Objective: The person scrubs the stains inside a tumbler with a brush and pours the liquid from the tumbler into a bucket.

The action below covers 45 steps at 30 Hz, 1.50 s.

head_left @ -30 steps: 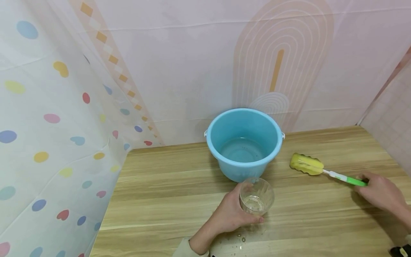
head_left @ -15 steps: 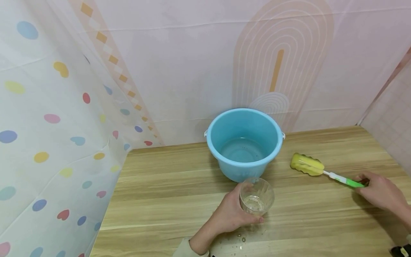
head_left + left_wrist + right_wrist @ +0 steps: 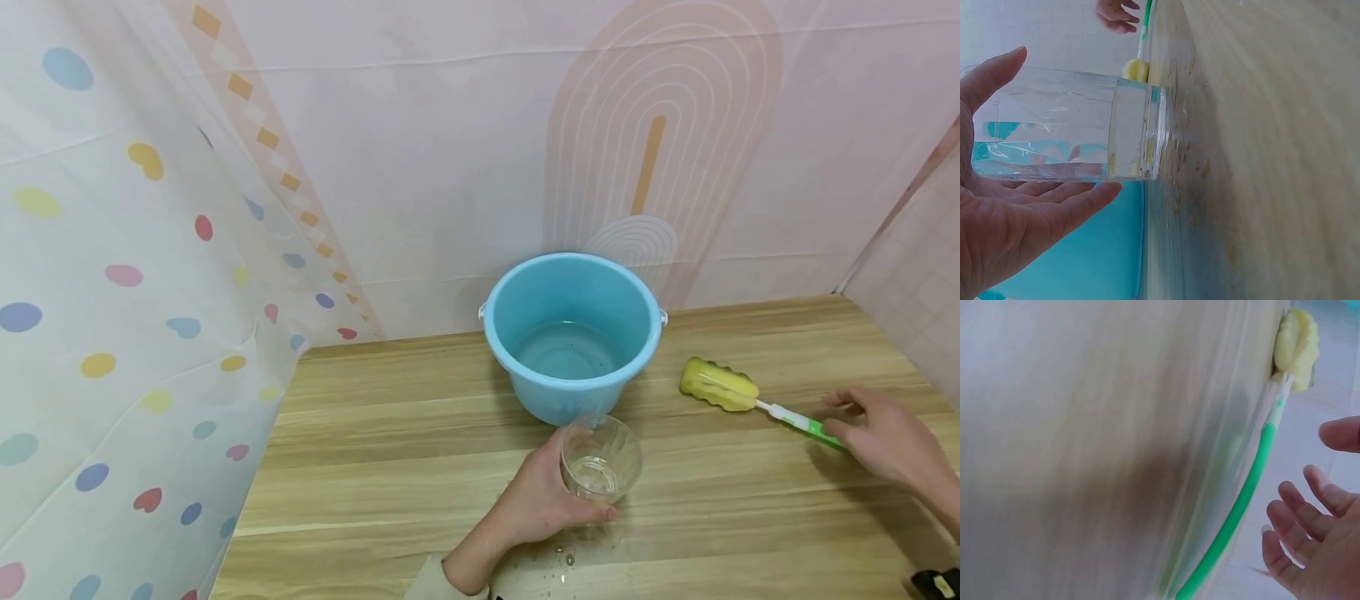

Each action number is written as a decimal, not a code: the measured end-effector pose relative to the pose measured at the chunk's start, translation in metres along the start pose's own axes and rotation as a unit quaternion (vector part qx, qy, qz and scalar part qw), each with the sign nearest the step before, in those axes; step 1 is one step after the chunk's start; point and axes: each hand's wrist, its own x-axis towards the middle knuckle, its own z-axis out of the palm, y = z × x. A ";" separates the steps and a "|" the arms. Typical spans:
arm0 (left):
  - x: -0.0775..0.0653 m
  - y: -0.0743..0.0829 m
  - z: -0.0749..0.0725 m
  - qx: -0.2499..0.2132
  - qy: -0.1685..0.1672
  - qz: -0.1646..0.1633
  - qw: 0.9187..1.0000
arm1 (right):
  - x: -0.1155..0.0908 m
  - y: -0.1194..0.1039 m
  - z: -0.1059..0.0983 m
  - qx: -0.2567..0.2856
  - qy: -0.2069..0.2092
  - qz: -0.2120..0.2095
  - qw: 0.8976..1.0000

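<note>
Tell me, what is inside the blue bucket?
The blue bucket holds a low pool of liquid, apparently water, with a few dark specks. Its near inner wall is hidden behind the front rim.

Soft light, hazy wrist views

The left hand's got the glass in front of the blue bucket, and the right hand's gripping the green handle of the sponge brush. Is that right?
Not quite: the right hand isn't gripping the green handle of the sponge brush. The right wrist view shows it open, with a gap between. The left hand does have the glass in front of the blue bucket.
</note>
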 end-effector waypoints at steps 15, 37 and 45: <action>-0.001 0.003 0.000 0.000 -0.001 -0.019 1.000 | -0.008 -0.045 0.001 0.027 0.071 -0.067 0.995; -0.001 0.001 0.001 -0.003 0.000 -0.008 1.000 | -0.011 -0.093 0.000 0.110 0.041 -0.117 0.986; -0.001 0.001 0.000 0.001 0.001 -0.010 1.000 | -0.004 -0.118 0.005 0.135 0.067 -0.149 0.977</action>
